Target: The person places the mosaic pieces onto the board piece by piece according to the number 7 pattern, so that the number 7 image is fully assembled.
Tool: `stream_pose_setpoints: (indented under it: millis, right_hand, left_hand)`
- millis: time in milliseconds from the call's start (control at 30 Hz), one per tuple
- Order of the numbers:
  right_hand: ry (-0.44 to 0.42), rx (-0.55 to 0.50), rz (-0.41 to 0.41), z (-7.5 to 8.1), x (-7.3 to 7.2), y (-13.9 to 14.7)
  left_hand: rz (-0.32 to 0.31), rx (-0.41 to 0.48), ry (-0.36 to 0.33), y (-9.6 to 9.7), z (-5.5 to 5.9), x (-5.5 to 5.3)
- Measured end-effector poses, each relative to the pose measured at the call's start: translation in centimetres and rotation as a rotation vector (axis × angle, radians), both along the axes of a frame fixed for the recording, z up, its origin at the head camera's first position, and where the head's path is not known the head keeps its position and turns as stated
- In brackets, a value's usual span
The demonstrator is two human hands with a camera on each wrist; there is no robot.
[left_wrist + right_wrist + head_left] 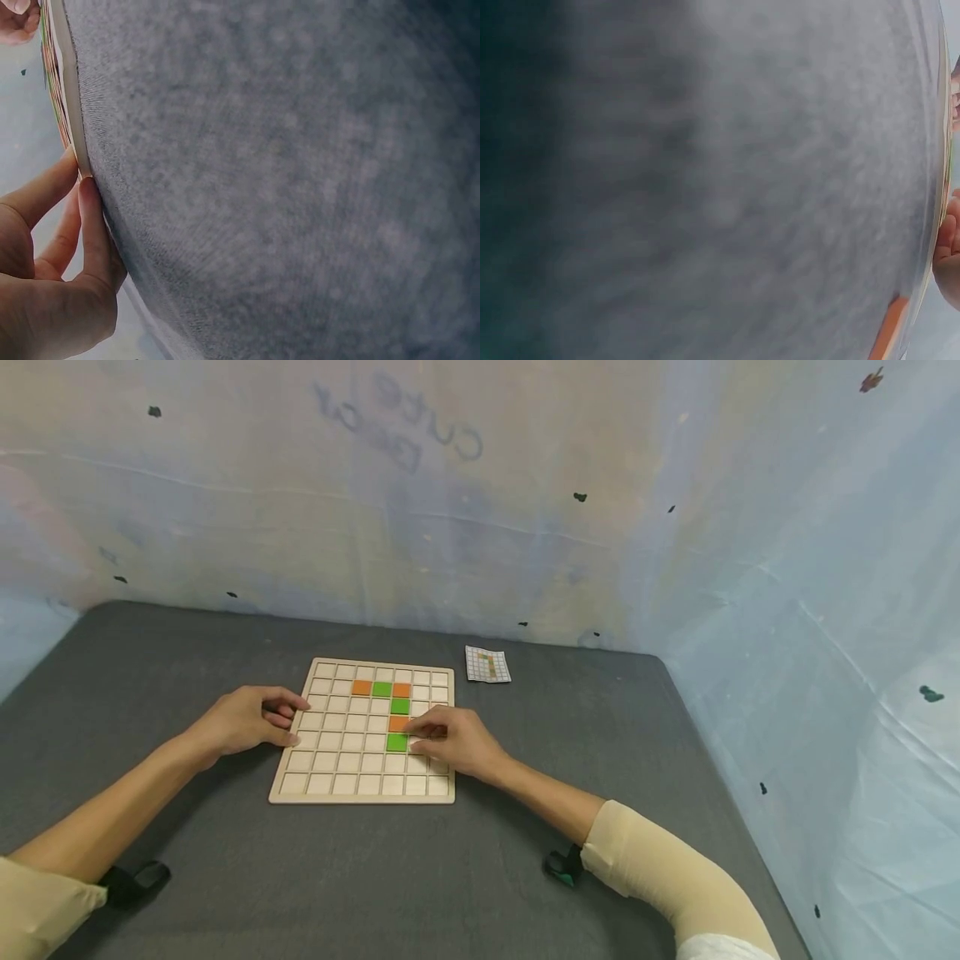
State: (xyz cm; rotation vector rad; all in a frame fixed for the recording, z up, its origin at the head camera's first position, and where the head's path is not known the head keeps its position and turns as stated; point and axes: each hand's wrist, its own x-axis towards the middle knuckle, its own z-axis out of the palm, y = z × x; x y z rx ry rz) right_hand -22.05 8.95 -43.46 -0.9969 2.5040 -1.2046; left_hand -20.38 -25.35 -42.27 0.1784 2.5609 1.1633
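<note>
A square wooden grid board (345,760) lies on the table. Orange and green tiles on it form a short row with a column running toward me from its right end. My left hand (243,718) holds the board's left edge, thumb and fingers spread along it; the left wrist view shows the fingertips (88,184) right at the rim. My right hand (457,739) is over the board's right part. Its thumb and index finger stand about the right end of the nearest green tile (397,742), the index tip overlapping the orange tile (397,724) behind it.
A small printed card (487,665) with a coloured grid pattern lies behind the board, to the right. Grey cloth (337,877) covers the table. A pale sheet (465,527) hangs along the back and right. An orange piece (889,330) shows low in the right wrist view.
</note>
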Motion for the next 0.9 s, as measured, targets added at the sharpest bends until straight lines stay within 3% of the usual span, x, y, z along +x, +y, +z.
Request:
stream_pose_setpoints:
  millis: [400, 633, 900]
  right_hand:
    - [0.027, -0.079, -0.002, 0.4, 0.4, 3.5]
    - [-0.011, -0.103, -0.044, 0.8, 0.9, 5.6]
    - [-0.023, -0.084, -0.079, 3.8, 3.4, 6.7]
  left_hand:
    - [-0.014, 0.010, 0.007, -0.2, -0.1, 0.0]
    - [-0.012, 0.023, -0.003, -0.3, -0.2, -0.1]
    - [-0.008, 0.041, -0.005, -0.3, -0.2, 0.1]
